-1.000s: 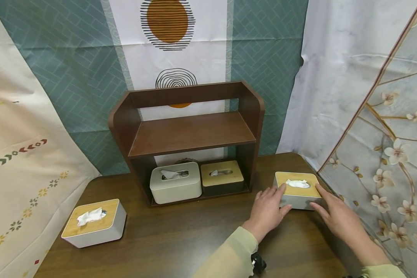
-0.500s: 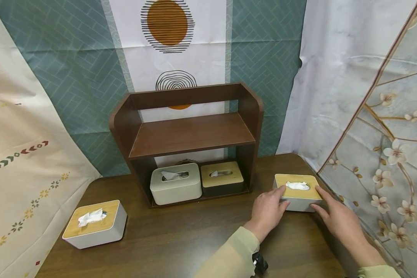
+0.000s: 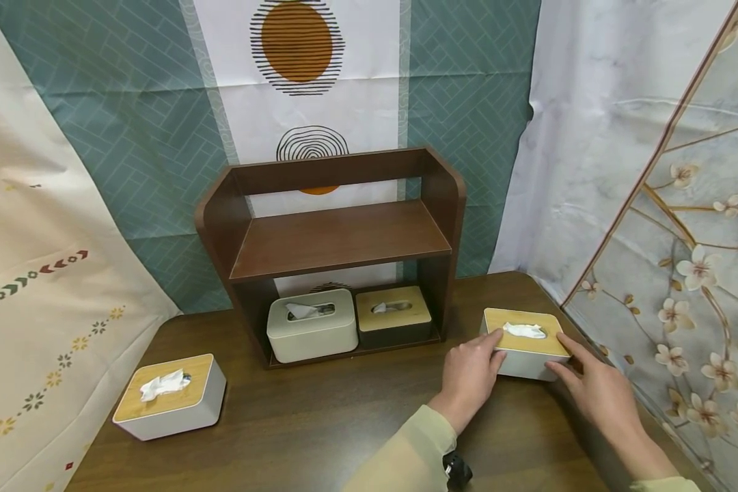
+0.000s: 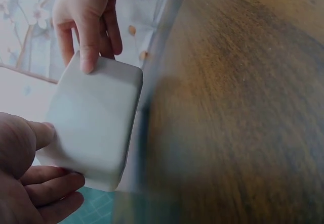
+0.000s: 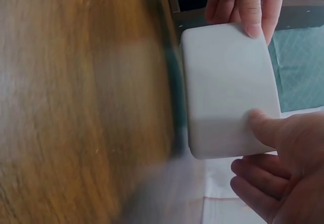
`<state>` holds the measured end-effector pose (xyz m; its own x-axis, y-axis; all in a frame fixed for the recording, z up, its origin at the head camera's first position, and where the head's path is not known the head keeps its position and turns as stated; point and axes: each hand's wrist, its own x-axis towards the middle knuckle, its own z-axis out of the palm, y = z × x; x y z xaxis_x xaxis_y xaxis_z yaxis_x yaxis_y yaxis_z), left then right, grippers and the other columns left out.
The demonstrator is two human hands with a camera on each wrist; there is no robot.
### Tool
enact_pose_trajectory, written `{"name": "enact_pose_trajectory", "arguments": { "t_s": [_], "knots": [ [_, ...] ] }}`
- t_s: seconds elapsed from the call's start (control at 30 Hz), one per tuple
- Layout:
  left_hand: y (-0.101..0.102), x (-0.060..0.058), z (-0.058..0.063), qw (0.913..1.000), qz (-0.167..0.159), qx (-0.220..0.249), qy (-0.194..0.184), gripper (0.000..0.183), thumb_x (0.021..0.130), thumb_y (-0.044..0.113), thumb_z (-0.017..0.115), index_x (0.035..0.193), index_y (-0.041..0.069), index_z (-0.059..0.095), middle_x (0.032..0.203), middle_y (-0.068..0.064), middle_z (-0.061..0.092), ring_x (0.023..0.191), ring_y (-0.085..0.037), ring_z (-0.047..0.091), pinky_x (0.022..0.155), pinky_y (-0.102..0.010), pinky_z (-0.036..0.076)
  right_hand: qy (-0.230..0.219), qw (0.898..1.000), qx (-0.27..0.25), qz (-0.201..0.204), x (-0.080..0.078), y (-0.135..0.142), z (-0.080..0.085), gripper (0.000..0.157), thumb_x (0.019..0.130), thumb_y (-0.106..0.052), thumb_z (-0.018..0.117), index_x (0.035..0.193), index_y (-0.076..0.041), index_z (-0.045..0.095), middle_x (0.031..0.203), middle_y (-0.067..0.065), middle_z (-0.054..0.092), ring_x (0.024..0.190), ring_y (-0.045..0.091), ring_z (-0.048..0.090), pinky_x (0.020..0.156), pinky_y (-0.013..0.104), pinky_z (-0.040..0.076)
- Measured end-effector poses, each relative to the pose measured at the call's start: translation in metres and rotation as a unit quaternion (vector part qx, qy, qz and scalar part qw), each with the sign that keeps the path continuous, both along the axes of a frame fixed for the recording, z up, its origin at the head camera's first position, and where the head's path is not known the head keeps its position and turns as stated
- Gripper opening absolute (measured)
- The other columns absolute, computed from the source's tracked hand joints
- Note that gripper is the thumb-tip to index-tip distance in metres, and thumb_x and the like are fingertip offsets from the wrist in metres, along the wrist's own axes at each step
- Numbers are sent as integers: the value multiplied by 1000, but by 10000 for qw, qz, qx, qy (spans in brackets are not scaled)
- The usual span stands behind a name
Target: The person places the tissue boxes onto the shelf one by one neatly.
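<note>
Both hands hold a pale grey tissue box (image 3: 523, 347) with a light wooden lid and a white tissue showing at its slot, at the table's right side. The left hand (image 3: 469, 374) grips its left end, and the right hand (image 3: 603, 393) grips its right end. In the left wrist view, the thumbs press the smooth front of the tissue box (image 4: 96, 115) while other fingers go behind it. The right wrist view shows the same hold on the tissue box (image 5: 230, 90). Whether its base touches the table cannot be told.
A dark brown two-tier shelf (image 3: 344, 236) stands at the back. Its lower tier holds a cream tissue box (image 3: 312, 336) and a dark wooden-lidded tissue box (image 3: 393, 320). Another wooden-lidded tissue box (image 3: 178, 413) sits on the table (image 3: 295, 424) at left. Curtains hang around.
The held tissue box has shifted slightly left and towards the person and turned a little, with both hands moving along. Other boxes and the shelf stay put.
</note>
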<state>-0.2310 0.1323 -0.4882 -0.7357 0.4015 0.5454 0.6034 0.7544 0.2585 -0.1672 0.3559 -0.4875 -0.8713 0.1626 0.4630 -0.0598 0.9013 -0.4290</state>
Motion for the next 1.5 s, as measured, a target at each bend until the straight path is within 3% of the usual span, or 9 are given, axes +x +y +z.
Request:
{"name": "enact_pose_trajectory", "arguments": {
  "t_s": [0.17,0.27,0.4,0.53,0.83,1.1,1.27,1.5],
  "knots": [
    [-7,5,6,9999,-36,150,-21,41,107,39,76,146,27,74,133,8,78,112,-4,76,91,-23,61,-22,9999,-149,-83,3,-6,7,62,97,-20,88,151,-2,64,106,36,75,83,56,70,68,69,51],
    [-12,9,11,9997,-27,246,1,42,107,39,76,147,26,74,134,7,77,114,-5,76,92,-23,60,-47,9998,-188,-91,5,-10,11,63,97,-20,88,152,-3,63,106,37,74,76,51,70,64,66,51],
    [-20,15,17,9993,-40,365,52,43,106,39,77,147,24,74,133,6,78,112,-5,77,92,-23,61,58,9998,-196,-32,8,-15,17,63,96,-18,89,152,-3,64,102,33,77,69,40,70,57,58,50],
    [-29,21,21,9990,-33,438,126,43,106,39,77,146,24,74,133,7,78,114,-5,76,91,-24,61,163,9996,-212,97,12,-22,23,63,96,-18,89,153,-4,64,102,27,80,71,40,74,54,50,49],
    [-49,33,34,9971,51,583,483,44,103,40,81,142,22,75,131,5,79,108,-7,78,85,-26,64,388,9985,-238,288,21,-40,38,66,93,-17,91,153,-9,66,104,23,82,86,43,80,62,59,56],
    [-65,43,51,9951,92,779,599,44,101,38,84,141,20,77,132,3,79,115,-9,77,84,-30,65,586,9976,-201,303,25,-54,51,66,92,-19,92,153,-12,68,105,22,82,77,40,78,55,46,49],
    [-73,48,62,9946,109,867,566,47,100,38,85,142,19,76,134,1,78,117,-11,76,87,-31,65,773,9963,-178,337,28,-61,59,67,90,-19,94,152,-14,69,103,20,82,72,38,76,55,45,47],
    [-87,52,74,9909,157,968,918,46,98,35,88,138,16,78,129,-2,80,109,-12,79,79,-29,65,1009,9937,-199,445,31,-74,71,70,87,-18,96,152,-18,70,101,14,84,74,34,77,53,35,44]
  ]
}}
